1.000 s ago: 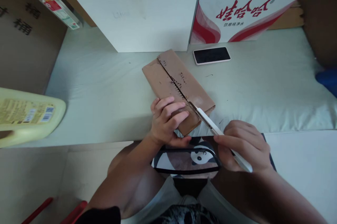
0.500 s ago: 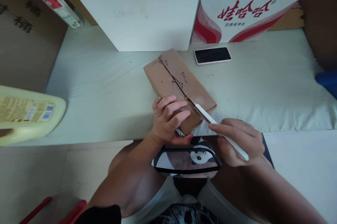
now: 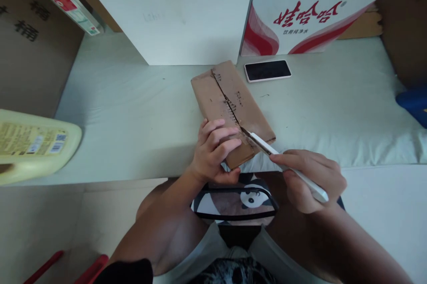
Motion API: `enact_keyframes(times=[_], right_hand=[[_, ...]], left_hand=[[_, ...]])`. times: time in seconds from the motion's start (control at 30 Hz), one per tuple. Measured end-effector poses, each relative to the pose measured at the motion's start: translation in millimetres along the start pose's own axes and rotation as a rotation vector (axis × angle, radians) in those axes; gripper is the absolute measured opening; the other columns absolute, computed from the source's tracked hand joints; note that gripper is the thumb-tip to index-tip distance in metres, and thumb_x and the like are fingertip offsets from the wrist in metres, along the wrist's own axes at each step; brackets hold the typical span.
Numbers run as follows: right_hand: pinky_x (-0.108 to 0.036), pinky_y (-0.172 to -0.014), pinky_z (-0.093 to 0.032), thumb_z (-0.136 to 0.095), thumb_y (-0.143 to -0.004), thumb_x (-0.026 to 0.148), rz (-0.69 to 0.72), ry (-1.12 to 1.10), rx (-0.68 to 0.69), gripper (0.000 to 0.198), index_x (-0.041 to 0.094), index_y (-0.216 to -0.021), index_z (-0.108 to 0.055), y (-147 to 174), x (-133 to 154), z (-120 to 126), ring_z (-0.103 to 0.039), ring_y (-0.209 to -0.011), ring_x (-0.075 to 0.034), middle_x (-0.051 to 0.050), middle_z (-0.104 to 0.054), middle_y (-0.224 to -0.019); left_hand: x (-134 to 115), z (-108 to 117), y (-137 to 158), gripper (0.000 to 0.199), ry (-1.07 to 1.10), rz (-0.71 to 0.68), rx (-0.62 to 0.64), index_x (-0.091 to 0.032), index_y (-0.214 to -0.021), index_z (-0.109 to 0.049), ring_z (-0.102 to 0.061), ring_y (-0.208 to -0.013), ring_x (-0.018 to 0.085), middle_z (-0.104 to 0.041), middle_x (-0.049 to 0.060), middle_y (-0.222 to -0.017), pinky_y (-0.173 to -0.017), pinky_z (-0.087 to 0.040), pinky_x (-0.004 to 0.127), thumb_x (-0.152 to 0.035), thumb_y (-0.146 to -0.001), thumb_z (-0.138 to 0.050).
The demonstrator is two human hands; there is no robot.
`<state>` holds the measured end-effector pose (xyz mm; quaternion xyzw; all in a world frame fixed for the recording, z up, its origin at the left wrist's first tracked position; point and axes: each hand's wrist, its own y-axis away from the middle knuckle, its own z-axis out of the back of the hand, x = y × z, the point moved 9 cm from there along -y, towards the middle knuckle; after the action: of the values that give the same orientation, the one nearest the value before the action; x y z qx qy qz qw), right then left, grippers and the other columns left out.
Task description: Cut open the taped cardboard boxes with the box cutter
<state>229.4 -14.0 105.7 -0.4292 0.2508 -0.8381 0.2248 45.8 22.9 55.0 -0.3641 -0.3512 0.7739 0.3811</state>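
A flat brown cardboard box (image 3: 230, 92) lies at a slant on the pale green cloth, a dark seam running along its top. My left hand (image 3: 215, 150) grips its near left side, fingers on top and thumb at the near edge. In my right hand (image 3: 312, 179) is a white-handled knife (image 3: 263, 144), held like a pen. Its tip touches the seam just beyond my left fingertips. Part of the knife's handle is hidden under my right fingers.
A phone (image 3: 267, 71) lies right of the cardboard box. Behind stand a white box (image 3: 187, 17) and a red-and-white carton (image 3: 300, 21). A yellow jug (image 3: 40, 146) lies at the left, a clear bottle (image 3: 70, 6) behind it. A panda-patterned bag (image 3: 227, 204) is near my lap.
The knife and my right hand have shifted right and slightly toward me. The far end of the cardboard box has turned a little to the right, with my left hand still on it.
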Motion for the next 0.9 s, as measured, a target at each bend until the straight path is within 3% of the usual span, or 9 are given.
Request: enact_keyframes(times=[0.13,0.3,0.47,0.67,0.9], right_hand=[[-0.034,-0.041,-0.051,-0.056,-0.093,0.016,-0.097,-0.043,0.007,0.031,0.031,-0.109,-0.077,2.2,-6.0,0.6,-0.064,-0.049,-0.019,0.0,-0.071,-0.066],[-0.03,-0.045,-0.053,-0.06,-0.093,0.021,-0.152,-0.068,-0.016,0.024,0.027,-0.101,-0.081,3.7,-9.8,10.4,-0.059,-0.044,-0.013,0.002,-0.073,-0.067],[-0.026,-0.037,-0.039,-0.058,-0.092,0.019,-0.346,-0.129,-0.022,0.026,0.027,-0.094,-0.083,5.5,-23.7,14.7,-0.053,-0.039,-0.01,0.005,-0.061,-0.052],[-0.025,-0.033,-0.029,-0.056,-0.085,0.007,-0.365,-0.19,-0.005,0.032,0.024,-0.091,-0.082,-2.6,-19.1,16.5,-0.048,-0.036,-0.01,0.005,-0.058,-0.049],[-0.025,-0.035,-0.034,-0.055,-0.089,0.004,-0.337,-0.261,-0.098,0.036,0.027,-0.094,-0.083,6.7,-22.5,19.7,-0.045,-0.036,-0.01,0.006,-0.059,-0.05]], left_hand=[[1.0,0.2,-0.9,0.052,0.009,0.002,-0.005,-0.029,-0.126,-0.063,-0.06,-0.122,0.035,-0.076,0.009,-0.114,-0.112,-0.043,0.056,-0.063,-0.087,-0.057],[-1.4,-1.1,-2.6,0.049,0.0,-0.017,-0.002,-0.029,-0.122,-0.063,-0.062,-0.121,0.035,-0.076,0.009,-0.111,-0.109,-0.047,0.056,-0.063,-0.088,-0.052],[-1.1,-1.0,-3.6,0.049,-0.008,-0.017,-0.009,-0.028,-0.12,-0.064,-0.062,-0.12,0.035,-0.076,0.01,-0.11,-0.106,-0.05,0.057,-0.063,-0.088,-0.053],[-1.1,-2.2,-6.4,0.048,0.02,-0.035,0.003,-0.027,-0.118,-0.064,-0.063,-0.119,0.034,-0.076,0.01,-0.111,-0.103,-0.054,0.055,-0.063,-0.089,-0.052],[-0.3,-1.5,-7.1,0.047,0.052,-0.041,0.01,-0.024,-0.121,-0.063,-0.062,-0.122,0.034,-0.074,0.011,-0.114,-0.108,-0.051,0.053,-0.06,-0.091,-0.053]])
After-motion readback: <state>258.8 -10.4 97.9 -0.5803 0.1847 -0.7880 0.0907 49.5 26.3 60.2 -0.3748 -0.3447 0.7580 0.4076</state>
